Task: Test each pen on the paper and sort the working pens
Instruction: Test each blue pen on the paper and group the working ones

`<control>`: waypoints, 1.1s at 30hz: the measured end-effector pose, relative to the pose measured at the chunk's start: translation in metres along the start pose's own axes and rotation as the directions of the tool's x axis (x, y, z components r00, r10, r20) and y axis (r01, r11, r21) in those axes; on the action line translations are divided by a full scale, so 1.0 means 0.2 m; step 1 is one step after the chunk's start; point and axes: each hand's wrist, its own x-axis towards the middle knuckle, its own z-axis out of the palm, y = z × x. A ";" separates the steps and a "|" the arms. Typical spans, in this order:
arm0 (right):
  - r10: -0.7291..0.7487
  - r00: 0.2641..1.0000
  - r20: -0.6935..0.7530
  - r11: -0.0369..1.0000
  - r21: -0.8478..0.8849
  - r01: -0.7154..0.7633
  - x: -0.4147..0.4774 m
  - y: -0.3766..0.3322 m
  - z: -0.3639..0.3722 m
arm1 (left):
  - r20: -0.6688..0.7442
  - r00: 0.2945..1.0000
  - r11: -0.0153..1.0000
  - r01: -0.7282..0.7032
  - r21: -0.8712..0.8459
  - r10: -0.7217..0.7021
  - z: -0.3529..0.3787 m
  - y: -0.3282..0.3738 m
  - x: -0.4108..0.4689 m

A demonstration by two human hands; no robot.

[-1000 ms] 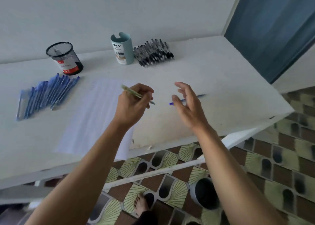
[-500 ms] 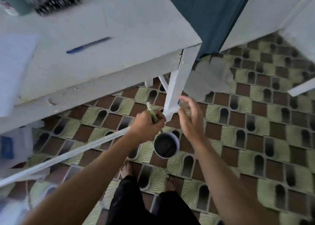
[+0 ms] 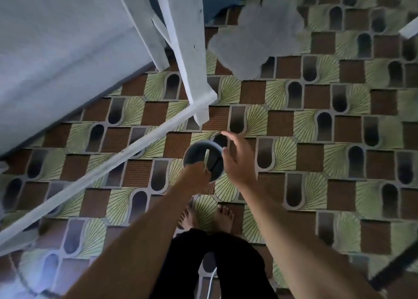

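From my remote seat I look straight down at the floor (image 3: 316, 122), patterned in brown squares and green fans. The left hand (image 3: 195, 173) has its fingers (image 3: 201, 168) curled round the lower end of a pale green pen (image 3: 206, 159), pinching it so that the shaft sticks up and away from the knuckles. Right under those fingers, and partly hidden by them, stands a round grey-blue pot (image 3: 192, 146) with a dark inside, set on the floor; the pen lies across its mouth as I see it, though I cannot tell whether it touches the rim. The right hand (image 3: 237, 163) hangs just beside the pot on the far side from the left fingers, holding nothing, its fingers (image 3: 228, 138) loosely spread and lightly bent over the pot's edge. Up and away from both hands is the white table (image 3: 56, 49), with one leg (image 3: 187, 49) and a crossbar (image 3: 90, 176) coming down past the left fingers. Below the wrists I see bare feet (image 3: 222, 215) and black trousers (image 3: 214, 264)
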 end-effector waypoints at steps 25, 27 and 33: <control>0.126 0.991 -0.048 0.992 0.019 -0.125 0.05 0.79 0.54 | -0.124 0.985 0.982 -0.099 0.162 0.120 0.46 -0.21 0.81; 0.141 0.988 -0.055 0.990 0.030 -0.140 0.03 0.62 0.44 | -0.161 0.976 0.987 -0.135 0.086 0.147 0.30 -0.13 0.63; 0.104 0.989 -0.110 0.990 0.111 -0.091 0.01 -0.02 0.13 | -0.288 0.937 0.966 -0.236 -0.104 0.198 -0.23 0.07 0.10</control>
